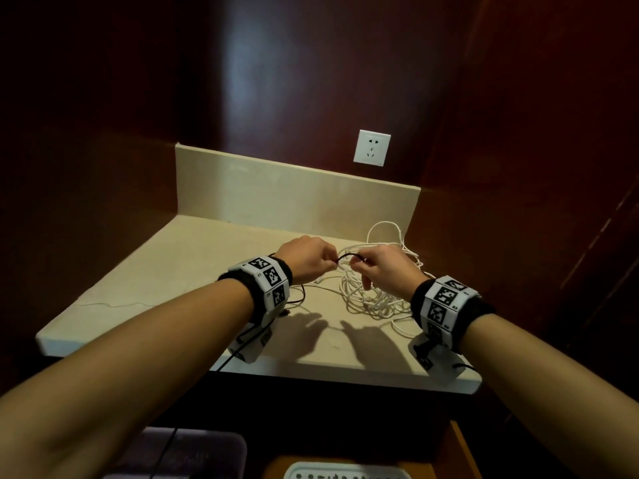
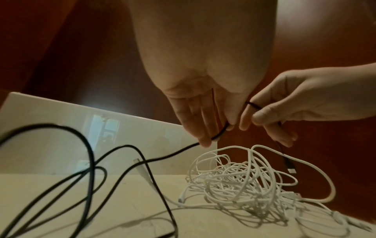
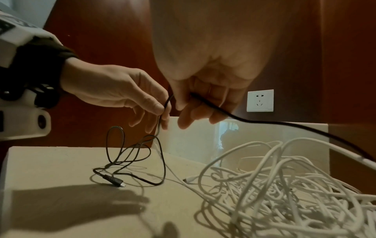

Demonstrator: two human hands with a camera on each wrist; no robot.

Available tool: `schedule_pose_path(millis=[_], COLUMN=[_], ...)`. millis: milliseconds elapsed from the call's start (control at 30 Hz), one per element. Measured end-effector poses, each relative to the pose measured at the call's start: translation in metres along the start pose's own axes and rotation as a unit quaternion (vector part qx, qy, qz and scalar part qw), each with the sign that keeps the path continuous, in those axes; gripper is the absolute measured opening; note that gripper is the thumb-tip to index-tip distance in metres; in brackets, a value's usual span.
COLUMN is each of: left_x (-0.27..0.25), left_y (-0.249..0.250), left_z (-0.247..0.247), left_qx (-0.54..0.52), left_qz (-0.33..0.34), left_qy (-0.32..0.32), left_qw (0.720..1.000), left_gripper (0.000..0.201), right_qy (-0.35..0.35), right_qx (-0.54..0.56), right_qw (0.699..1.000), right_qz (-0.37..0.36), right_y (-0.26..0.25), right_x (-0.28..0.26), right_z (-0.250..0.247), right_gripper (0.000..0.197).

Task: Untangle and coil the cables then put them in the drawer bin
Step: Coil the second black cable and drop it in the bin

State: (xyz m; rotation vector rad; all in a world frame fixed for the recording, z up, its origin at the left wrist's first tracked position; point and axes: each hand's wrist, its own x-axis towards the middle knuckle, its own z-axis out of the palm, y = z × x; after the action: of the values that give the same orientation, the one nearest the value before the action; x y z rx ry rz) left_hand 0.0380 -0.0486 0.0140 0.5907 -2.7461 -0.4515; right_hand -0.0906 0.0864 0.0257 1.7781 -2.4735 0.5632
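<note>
Both hands are up over the counter (image 1: 155,271), the left hand (image 1: 304,259) and the right hand (image 1: 383,267) each pinching the thin black cable (image 3: 264,120), with the messy white cables (image 1: 373,292) piled just below on the right.

Black cable (image 1: 349,256): thin, lifted off the countertop, short span taut btwn two pinch points; left part drops into loose loops w/ plug end lying flat, other plug end dangles at right. White cables (image 1: 371,292): tangled heap on the right side, one big loop at far edge.
</note>
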Motion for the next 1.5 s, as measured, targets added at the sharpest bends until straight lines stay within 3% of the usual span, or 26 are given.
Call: schedule_pose_path(millis=[200, 300, 467, 600, 733, 933, 1067, 1200, 1333, 1500], left_x=[-0.005, -0.01, -0.015, -0.017, -0.022, -0.032, -0.04, -0.042, -0.042, -0.039], left_y=[-0.029, -0.041, -0.037, -0.031, -0.03, -0.032, -0.034, -0.029, -0.026, -0.023], left_z=[-0.01, -0.017, -0.021, -0.023, -0.026, -0.033, -0.032, -0.029, -0.022, -0.018], left_qx=[-0.021, -0.017, -0.015, 0.0, 0.007, -0.03, -0.08, -0.101, -0.097, -0.133], left_qz=[-0.08, -0.108, -0.102, -0.085, -0.08, -0.059, -0.05, -0.048, -0.049, -0.046], left_qy=[0.074, 0.082, 0.081, 0.081, 0.088, 0.089, 0.062, 0.02, -0.043, -0.055], left_qw=[0.994, 0.991, 0.991, 0.993, 0.993, 0.994, 0.994, 0.994, 0.993, 0.988], left_gripper=[0.019, 0.018, 0.021, 0.02, 0.021, 0.018, 0.01, 0.02, 0.022, 0.017], right_qy=[-0.079, -0.067, -0.042, -0.067, -0.065, -0.026, 0.021, 0.049, 0.083, 0.11], right_qx=[-0.084, -0.022, 0.049, 0.09, 0.148, 0.247, 0.378, 0.456, 0.485, 0.466], right_qw=[0.989, 0.989, 0.994, 0.992, 0.987, 0.968, 0.923, 0.886, 0.867, 0.869], right_qz=[0.091, 0.129, 0.09, 0.049, 0.026, 0.049, 0.074, 0.074, 0.082, 0.124], right_y=[0.039, 0.053, 0.031, -0.002, -0.03, -0.048, -0.054, -0.063, -0.06, -0.041], right_x=[-0.005, -0.008, -0.002, 0.005, 0.008, 0.017, 0.021, 0.023, 0.023, 0.018], right_z=[0.002, -0.001, -0.008, -0.005, 0.006, 0.015, 0.009, 0.002, -0.007, -0.013], right_gripper=[0.022, 0.024, 0.023, 0.02, 0.031, 0.023, 0.021, 0.02, 0.02, 0.024])
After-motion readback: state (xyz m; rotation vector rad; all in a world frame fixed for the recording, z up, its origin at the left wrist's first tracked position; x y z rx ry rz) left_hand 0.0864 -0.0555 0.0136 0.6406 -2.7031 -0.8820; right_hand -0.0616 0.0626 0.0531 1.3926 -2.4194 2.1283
